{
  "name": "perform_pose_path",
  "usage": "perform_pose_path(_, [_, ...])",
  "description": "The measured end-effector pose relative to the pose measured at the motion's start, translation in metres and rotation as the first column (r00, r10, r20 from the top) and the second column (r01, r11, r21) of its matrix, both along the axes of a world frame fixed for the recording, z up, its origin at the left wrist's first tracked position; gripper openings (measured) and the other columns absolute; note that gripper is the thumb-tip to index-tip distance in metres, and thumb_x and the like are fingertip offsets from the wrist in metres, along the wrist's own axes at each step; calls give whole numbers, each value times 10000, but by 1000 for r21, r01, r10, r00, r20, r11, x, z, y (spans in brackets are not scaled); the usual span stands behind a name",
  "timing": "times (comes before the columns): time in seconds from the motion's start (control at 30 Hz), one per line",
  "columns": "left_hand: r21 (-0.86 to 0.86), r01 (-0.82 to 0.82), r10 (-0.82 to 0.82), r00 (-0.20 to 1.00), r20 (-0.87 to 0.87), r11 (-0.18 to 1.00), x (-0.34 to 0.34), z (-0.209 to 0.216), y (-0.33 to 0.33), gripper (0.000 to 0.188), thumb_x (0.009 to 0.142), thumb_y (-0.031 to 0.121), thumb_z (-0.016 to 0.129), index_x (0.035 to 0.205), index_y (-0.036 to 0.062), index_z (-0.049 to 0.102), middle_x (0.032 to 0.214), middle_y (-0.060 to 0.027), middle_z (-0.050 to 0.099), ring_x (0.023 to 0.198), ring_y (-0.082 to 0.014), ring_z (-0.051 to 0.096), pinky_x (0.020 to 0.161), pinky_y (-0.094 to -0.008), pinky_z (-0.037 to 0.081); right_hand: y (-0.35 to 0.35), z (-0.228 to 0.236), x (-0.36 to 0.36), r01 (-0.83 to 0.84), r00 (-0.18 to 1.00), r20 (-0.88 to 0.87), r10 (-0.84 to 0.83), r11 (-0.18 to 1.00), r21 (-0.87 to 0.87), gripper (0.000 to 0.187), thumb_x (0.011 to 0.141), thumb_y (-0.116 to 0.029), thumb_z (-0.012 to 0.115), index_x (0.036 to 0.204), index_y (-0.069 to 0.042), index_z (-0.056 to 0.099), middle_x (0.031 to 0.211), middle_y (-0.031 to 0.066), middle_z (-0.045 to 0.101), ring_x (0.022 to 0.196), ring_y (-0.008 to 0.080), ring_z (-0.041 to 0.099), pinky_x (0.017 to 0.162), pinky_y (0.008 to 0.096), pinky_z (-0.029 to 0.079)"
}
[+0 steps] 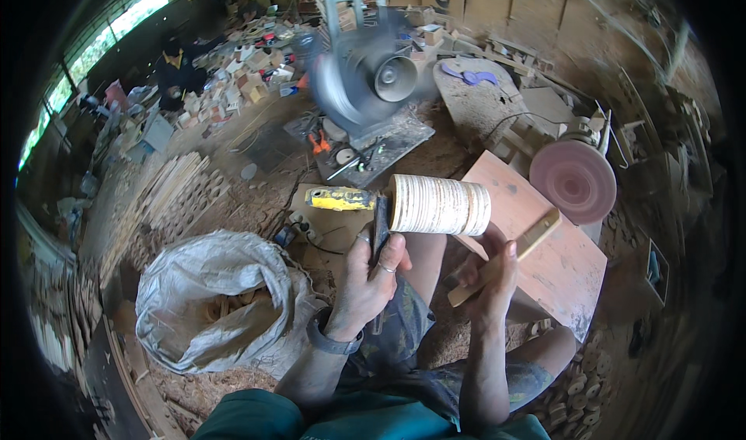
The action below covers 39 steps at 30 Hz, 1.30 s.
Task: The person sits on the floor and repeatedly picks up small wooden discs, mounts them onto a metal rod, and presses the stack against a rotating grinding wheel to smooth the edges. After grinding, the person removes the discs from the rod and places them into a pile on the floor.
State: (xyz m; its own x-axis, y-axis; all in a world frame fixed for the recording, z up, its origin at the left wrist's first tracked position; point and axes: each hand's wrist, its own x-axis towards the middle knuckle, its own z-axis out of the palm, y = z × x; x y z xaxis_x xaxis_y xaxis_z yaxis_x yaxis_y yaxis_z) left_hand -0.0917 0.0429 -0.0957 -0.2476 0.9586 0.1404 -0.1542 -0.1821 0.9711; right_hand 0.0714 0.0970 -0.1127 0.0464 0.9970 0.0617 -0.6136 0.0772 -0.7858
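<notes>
In front of me a thick roll-like stack of pale round wooden discs [441, 204] lies level, its left end against a dark metal arm. That arm belongs to a tool that looks like a clamp, with a worn yellow handle [340, 199] pointing left. My left hand [371, 273], wearing a ring and a wristband, is closed round the dark arm below the handle. My right hand [493, 281] grips a flat wooden strip [528, 242], tilted up to the right, just below the stack's right end. Whether those fingers touch the stack is hard to tell.
A blurred grinding machine [392, 78] stands ahead. To the right are a pinkish board [536, 238] and a reddish round disc [573, 177]. An open white sack [210, 284] sits at left, beside stacked wooden strips [155, 214]. A person [177, 71] sits far left among wood blocks.
</notes>
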Motion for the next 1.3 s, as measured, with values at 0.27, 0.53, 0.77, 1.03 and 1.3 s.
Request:
perform_pose_path(0.27, [-18, -145, 145, 989, 13, 989, -26, -3, -44, 261, 1035, 298, 514, 1032, 37, 513, 672, 33, 474, 484, -33, 414, 406, -205, 336, -14, 22, -49, -246, 965, 107, 241, 969, 36, 505, 893, -407, 721, 1071, 35, 554, 621, 9, 489, 478, 76, 456, 449, 235, 411])
perform_pose_path(0.53, [-5, -187, 187, 982, -4, 982, -44, 0, -67, 307, 1050, 354, 453, 1002, 52, 470, 606, 10, 436, 429, -71, 428, 397, -228, 381, -19, 23, -70, -358, 929, 133, 345, 930, 85, 707, 892, -308, 738, 1370, 97, 410, 673, 21, 548, 476, 78, 492, 450, 225, 431])
perform_pose_path(0.77, [-92, -377, 385, 919, 86, 922, -72, -8, -114, 300, 1038, 344, 496, 1033, 43, 497, 604, 17, 430, 430, -62, 418, 391, -233, 365, -44, 32, -117, -537, 831, 193, 521, 843, 38, 677, 890, -220, 746, 1395, 59, 393, 756, 27, 600, 470, 65, 491, 434, 198, 414])
perform_pose_path(1.03, [-215, -596, 626, 772, 115, 774, -85, -21, -164, 341, 1038, 379, 484, 968, 46, 461, 590, 3, 405, 411, -88, 407, 387, -248, 372, -68, 23, -171, -647, 676, 323, 662, 744, -168, 521, 808, -352, 829, 1061, 61, 638, 730, 10, 602, 496, 52, 507, 428, 196, 415])
perform_pose_path(1.3, [-221, -762, 776, 630, -38, 608, -125, -24, -201, 383, 1034, 452, 449, 776, 169, 449, 560, 45, 418, 408, -75, 434, 355, -230, 366, -62, 17, -171, -632, 601, 468, 648, 743, -218, 655, 885, -587, 648, 1133, 20, 622, 694, 67, 637, 460, 91, 508, 434, 227, 425])
